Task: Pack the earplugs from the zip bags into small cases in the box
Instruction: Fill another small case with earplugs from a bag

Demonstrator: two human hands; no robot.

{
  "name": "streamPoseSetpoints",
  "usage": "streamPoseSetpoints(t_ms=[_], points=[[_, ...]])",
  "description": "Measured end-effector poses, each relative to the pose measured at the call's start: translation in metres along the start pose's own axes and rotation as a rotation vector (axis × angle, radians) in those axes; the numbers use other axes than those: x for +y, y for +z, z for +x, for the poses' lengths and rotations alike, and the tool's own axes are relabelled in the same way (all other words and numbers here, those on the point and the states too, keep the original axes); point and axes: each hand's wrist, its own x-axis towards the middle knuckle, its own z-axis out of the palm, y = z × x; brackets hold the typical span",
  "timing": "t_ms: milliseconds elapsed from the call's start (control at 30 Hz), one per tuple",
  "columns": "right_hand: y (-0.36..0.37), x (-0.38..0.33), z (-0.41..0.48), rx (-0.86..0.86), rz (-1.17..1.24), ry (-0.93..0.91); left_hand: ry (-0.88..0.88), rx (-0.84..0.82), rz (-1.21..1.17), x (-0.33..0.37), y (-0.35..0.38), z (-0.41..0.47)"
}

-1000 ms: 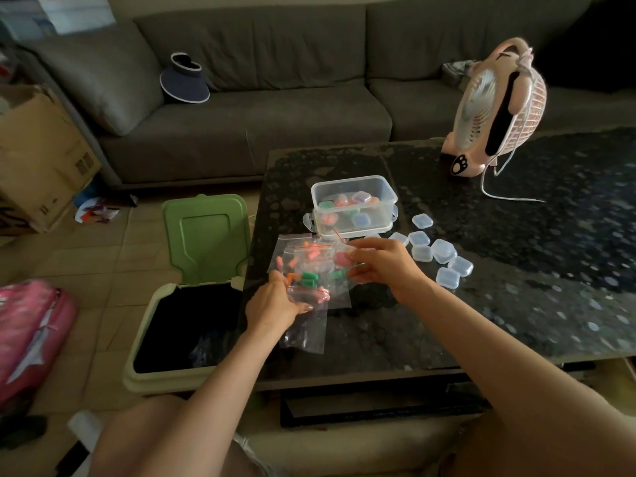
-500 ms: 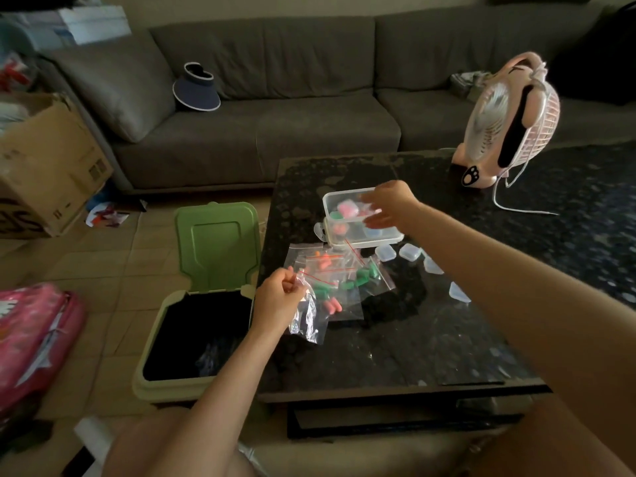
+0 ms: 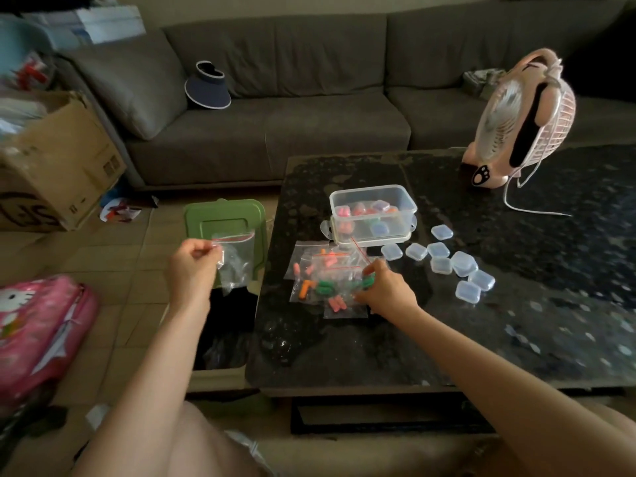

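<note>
Two hands work at the bench's (image 3: 344, 346) left edge: the left hand (image 3: 194, 270) pinches an empty zip bag (image 3: 235, 261) by its red seal, long axis hanging vertical over the bin (image 3: 223, 332), while the right hand (image 3: 387, 290) curls its fingers on a filled zip bag (image 3: 344, 284), its earplugs (image 3: 304, 289) lying flat at mixed angles. It is best lifted seal-up, so nothing spills short of the small cases (image 3: 461, 266) and, beyond, the box (image 3: 373, 215).

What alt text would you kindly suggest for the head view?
The left hand pinches a seemingly empty zip bag near an open bin; the right hand grips bags of earplugs piled on a dark table, beside a clear box and small cases.
</note>
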Motion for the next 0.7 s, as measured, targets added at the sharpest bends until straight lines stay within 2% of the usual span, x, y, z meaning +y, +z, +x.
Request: streamPoseSetpoints(t_ms=[233, 367, 433, 500, 600, 700], points=[[-0.009, -0.002, 0.001, -0.002, 0.171, 0.015, -0.188, 0.029, 0.117, -0.021, -0.016, 0.046], [-0.019, -0.005, -0.007, 0.037, 0.139, -0.057, -0.337, 0.046, 0.278, -0.098, -0.022, 0.111], [-0.023, -0.004, -0.011, 0.05, 0.139, -0.096, -0.395, 0.028, 0.326, -0.12, -0.02, 0.116], [-0.027, -0.003, -0.014, 0.033, 0.164, -0.114, -0.429, -0.003, 0.289, -0.11, -0.018, 0.091], [-0.034, -0.001, -0.017, -0.018, 0.195, -0.14, -0.446, -0.047, 0.309, -0.121, -0.012, 0.093], [-0.038, 0.0, -0.018, -0.014, 0.178, -0.195, -0.294, -0.058, 0.277, -0.073, -0.001, 0.075]])
